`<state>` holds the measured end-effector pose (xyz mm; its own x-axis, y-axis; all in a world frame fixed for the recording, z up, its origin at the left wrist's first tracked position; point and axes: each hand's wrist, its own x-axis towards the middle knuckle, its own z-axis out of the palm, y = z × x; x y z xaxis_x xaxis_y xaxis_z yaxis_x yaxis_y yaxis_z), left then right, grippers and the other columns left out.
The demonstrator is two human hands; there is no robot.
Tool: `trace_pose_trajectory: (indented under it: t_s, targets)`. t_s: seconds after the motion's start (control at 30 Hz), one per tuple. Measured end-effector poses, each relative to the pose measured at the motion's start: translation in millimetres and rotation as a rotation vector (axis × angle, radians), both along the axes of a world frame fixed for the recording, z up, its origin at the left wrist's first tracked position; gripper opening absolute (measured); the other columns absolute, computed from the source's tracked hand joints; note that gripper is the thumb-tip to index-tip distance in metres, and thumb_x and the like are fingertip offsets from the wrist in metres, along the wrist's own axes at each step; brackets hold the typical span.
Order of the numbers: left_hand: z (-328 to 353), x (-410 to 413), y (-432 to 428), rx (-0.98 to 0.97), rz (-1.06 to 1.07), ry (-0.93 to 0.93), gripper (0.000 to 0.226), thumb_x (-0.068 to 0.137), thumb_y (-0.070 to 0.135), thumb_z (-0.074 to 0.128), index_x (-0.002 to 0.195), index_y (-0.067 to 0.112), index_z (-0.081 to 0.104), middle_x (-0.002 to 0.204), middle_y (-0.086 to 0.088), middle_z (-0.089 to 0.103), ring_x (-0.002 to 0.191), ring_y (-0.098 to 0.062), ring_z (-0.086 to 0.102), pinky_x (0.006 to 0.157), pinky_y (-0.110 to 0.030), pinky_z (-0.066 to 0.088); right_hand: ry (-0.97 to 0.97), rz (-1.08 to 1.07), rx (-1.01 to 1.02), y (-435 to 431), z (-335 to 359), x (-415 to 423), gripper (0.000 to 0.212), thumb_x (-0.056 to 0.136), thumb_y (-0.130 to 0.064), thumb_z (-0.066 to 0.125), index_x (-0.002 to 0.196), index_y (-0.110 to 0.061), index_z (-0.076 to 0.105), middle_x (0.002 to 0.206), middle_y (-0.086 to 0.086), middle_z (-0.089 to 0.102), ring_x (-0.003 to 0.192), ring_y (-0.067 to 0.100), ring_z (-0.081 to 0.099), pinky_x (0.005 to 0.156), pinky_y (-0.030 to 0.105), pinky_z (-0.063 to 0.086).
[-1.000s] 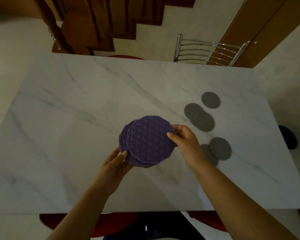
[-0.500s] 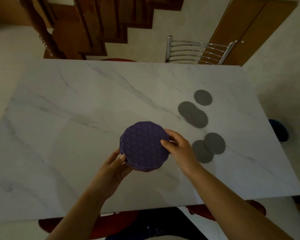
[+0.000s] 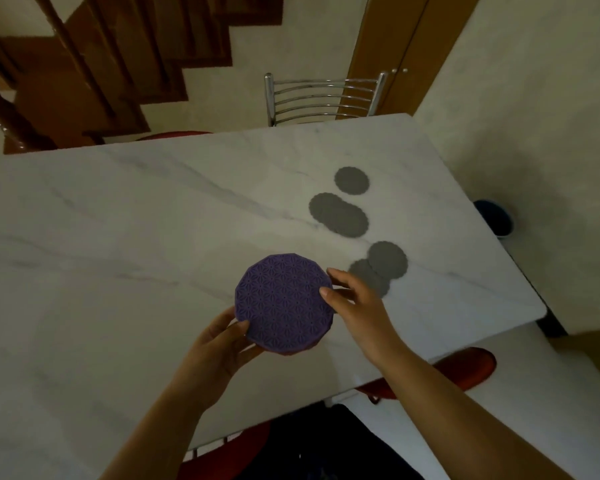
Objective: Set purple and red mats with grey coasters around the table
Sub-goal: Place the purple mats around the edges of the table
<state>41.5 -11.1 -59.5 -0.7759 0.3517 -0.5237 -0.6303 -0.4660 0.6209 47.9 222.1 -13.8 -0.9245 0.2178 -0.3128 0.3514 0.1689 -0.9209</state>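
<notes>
My left hand (image 3: 222, 344) cupped the purple mat stack (image 3: 284, 303) from below, thumb on its near rim. My right hand (image 3: 352, 301) pinched the stack's right rim, thumb on top. I read no writing anywhere. The mats, fanned apart a second earlier, sat squared together above the marble table (image 3: 118, 220), toward its near edge. Five grey coasters (image 3: 340, 214) lay toward the right edge, two pairs overlapping.
</notes>
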Motion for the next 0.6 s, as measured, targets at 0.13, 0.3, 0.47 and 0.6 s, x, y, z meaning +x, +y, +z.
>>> trace_pose_trajectory:
  t_s: [0.13,0.3,0.47,0.6]
  targets:
    - [5,5,20,-0.057,-0.081,0.053,0.044,0.081,0.010,0.058,0.126,0.009,0.058,0.120,-0.011,0.069,0.104,-0.031,0.067,0.077,-0.037,0.059,-0.013,-0.071,0.001,18,2,17,0.026,0.088,-0.028,0.061,0.113,-0.036,0.056,0.109,-0.017,0.061,0.099,-0.004,0.057,0.074,0.007,0.047]
    - [9,11,54,-0.105,-0.142,0.066,0.046,0.079,0.013,0.062,0.125,0.011,0.059,0.116,-0.011,0.071,0.102,-0.031,0.068,0.072,-0.036,0.059,-0.001,-0.178,0.004,47,6,44,0.024,0.088,-0.027,0.061,0.108,-0.040,0.055,0.102,-0.025,0.058,0.094,-0.009,0.056,0.071,0.005,0.045]
    - [17,18,108,-0.114,-0.232,0.125,0.048,0.079,0.015,0.063,0.127,0.012,0.058,0.120,-0.012,0.068,0.106,-0.032,0.067,0.075,-0.037,0.058,0.023,-0.223,0.004,100,15,67,0.028,0.090,-0.025,0.059,0.118,-0.029,0.059,0.116,-0.010,0.062,0.104,0.005,0.059,0.091,0.025,0.048]
    - [20,39,171,-0.094,-0.247,0.140,0.050,0.079,0.016,0.064,0.128,0.014,0.057,0.121,-0.009,0.069,0.107,-0.031,0.066,0.076,-0.034,0.058,0.053,-0.240,-0.017,159,14,89,0.033,0.090,-0.027,0.059,0.123,-0.030,0.058,0.121,-0.009,0.061,0.108,0.005,0.057,0.096,0.026,0.044]
